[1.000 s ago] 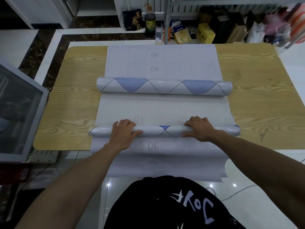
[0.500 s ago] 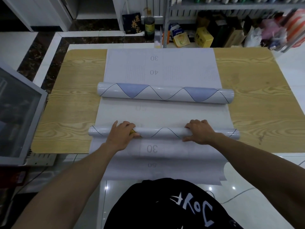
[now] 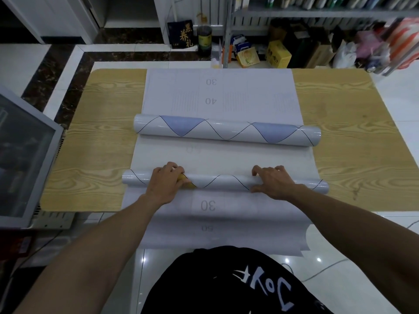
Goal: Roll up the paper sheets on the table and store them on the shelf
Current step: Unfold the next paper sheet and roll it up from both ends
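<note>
A long white paper sheet (image 3: 217, 96) with grey numbers lies across the wooden table (image 3: 95, 141) and hangs over its near edge. A thin roll (image 3: 222, 182) of it, marked with dark diamond lines, lies near the front. My left hand (image 3: 166, 181) grips the roll left of its middle, fingers curled over the top. My right hand (image 3: 272, 181) grips it right of the middle the same way. A thicker roll (image 3: 226, 132) with blue diamonds lies farther back across the sheet, untouched.
A metal shelf (image 3: 317, 12) stands beyond the table's far edge, with boxes (image 3: 278, 54), a bottle (image 3: 204, 39) and bags (image 3: 371, 48) on the floor under it. A grey appliance (image 3: 25, 159) sits close to the table's left edge.
Both hands have turned the thin roll; its blue patch has rolled out of sight and a yellow patch shows by my left fingers. The thick roll has not moved on the sheet.
</note>
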Tool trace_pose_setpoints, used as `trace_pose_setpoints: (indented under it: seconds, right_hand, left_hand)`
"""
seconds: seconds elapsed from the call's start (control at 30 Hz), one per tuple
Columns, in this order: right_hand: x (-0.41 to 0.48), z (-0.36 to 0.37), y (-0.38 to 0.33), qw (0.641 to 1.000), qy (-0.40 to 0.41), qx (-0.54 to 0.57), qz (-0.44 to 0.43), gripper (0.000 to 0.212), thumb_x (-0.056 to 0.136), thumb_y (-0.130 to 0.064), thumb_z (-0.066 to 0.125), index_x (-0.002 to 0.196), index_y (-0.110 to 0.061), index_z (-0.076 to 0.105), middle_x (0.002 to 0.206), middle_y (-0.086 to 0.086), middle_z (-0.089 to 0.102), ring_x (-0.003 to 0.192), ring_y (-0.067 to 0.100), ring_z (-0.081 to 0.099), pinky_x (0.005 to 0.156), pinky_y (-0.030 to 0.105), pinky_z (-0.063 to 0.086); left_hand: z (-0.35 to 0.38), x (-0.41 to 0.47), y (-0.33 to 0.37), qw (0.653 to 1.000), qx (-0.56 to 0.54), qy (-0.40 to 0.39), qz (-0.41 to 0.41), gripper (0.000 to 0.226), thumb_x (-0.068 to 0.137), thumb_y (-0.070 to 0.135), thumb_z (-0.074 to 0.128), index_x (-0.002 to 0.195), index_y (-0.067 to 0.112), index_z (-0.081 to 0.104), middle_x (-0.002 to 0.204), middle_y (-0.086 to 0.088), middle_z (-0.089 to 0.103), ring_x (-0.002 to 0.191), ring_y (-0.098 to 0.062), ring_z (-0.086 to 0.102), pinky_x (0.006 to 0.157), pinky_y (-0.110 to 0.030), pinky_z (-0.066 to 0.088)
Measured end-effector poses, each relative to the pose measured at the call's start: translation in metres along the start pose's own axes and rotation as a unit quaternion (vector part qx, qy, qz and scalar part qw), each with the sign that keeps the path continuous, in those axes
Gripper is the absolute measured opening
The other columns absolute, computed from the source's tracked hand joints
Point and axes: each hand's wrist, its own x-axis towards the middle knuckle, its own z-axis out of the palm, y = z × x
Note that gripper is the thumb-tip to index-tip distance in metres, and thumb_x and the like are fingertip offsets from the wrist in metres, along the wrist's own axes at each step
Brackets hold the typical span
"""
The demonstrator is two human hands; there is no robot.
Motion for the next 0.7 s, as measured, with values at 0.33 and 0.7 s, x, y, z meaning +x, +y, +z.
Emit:
trace_pose_setpoints:
  seconds: [0.33, 0.7]
  right_hand:
    - [-0.002, 0.009, 0.002, 0.999, 0.002, -0.046, -0.012, 0.071, 0.084, -0.065, 0.049, 0.137, -0.018, 0.039, 0.131, 0.007, 0.044, 0.123, 0.027, 0.038, 0.101, 0.042, 0.032]
    - [-0.003, 0.013, 0.007, 0.994, 0.084, -0.059, -0.047, 0.046, 0.094, -0.047, 0.046, 0.121, -0.012, 0.056, 0.120, 0.012, 0.048, 0.111, 0.032, 0.046, 0.090, 0.042, 0.038]
  left_hand:
    - [-0.002, -0.004, 0.005, 0.999, 0.017, -0.014, 0.036, 0.061, 0.086, 0.063, 0.045, 0.123, 0.016, 0.054, 0.096, -0.006, 0.062, 0.090, -0.029, 0.057, 0.082, -0.040, 0.039]
    - [0.006, -0.005, 0.005, 0.998, 0.017, 0.011, 0.053, 0.059, 0.082, 0.067, 0.036, 0.114, 0.020, 0.055, 0.106, -0.002, 0.057, 0.096, -0.025, 0.050, 0.083, -0.039, 0.039]
